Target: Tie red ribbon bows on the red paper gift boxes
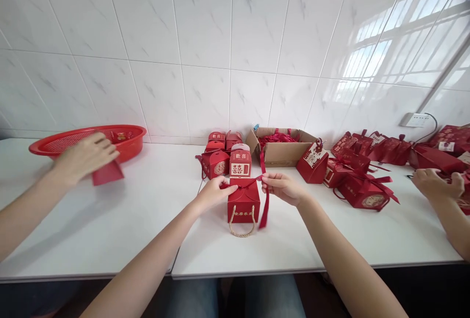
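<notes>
A small red gift box [243,204] with a gold rope handle [242,234] stands on the table in front of me. A dark red ribbon [263,215] crosses its top, and one long end hangs down on the right side. My left hand [216,194] is closed at the top left of the box, its fingers pinching the ribbon. On the other side my right hand [281,186] is closed on the ribbon near the box's top right edge. Directly behind the box stands a red and white box [240,161] beside other red boxes [216,163].
At the left, a co-worker's hand [86,151] holds a red box [107,173] by a red plastic basket [137,144]. A cardboard box [281,154] of ribbons stands behind. Several finished-looking red boxes [367,191] sit to the right, near another person's hand [436,184].
</notes>
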The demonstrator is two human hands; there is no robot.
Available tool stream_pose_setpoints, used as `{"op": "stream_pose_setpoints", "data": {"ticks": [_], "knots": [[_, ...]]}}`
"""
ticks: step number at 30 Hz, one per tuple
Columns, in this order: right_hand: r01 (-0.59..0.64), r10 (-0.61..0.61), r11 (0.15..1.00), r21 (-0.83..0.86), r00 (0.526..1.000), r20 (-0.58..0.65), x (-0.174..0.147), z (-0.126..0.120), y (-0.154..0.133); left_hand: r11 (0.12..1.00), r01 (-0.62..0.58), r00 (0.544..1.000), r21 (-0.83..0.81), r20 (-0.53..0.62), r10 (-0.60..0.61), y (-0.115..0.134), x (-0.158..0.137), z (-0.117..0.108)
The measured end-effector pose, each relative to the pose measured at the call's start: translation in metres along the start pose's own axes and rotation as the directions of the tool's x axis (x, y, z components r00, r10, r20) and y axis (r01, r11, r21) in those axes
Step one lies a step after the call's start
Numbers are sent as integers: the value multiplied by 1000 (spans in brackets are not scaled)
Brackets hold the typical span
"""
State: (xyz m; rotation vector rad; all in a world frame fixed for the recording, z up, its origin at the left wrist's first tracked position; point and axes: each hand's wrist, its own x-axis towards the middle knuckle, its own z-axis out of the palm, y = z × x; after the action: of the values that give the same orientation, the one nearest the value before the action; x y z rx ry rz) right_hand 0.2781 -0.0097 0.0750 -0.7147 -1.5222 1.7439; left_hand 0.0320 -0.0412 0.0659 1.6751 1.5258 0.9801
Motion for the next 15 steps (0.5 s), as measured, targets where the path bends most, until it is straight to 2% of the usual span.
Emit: {"op": "stream_pose_setpoints", "data": {"ticks": [4, 7, 10, 13, 15], "knots": [[71, -70, 993, 90, 997, -24, 18, 2, -1, 991, 11, 990, 132, -138, 7, 5, -2, 3], [85, -85, 986, 142, 996, -6, 26, 2, 4, 967, -72, 951, 243, -276, 140, 16, 0, 8], [83, -85, 987, 137, 996, 10, 28, 4, 8, 945, -167, 945, 281, -228, 234, 30, 8, 15], [100, -101, 991, 85, 995, 5, 26, 9, 10, 941, -218, 959, 257, -122, 256, 41, 18, 25], [145, -143, 988, 54, 989, -37, 24, 13, 11, 942, -235, 957, 239, -111, 267, 44, 24, 31]]}}
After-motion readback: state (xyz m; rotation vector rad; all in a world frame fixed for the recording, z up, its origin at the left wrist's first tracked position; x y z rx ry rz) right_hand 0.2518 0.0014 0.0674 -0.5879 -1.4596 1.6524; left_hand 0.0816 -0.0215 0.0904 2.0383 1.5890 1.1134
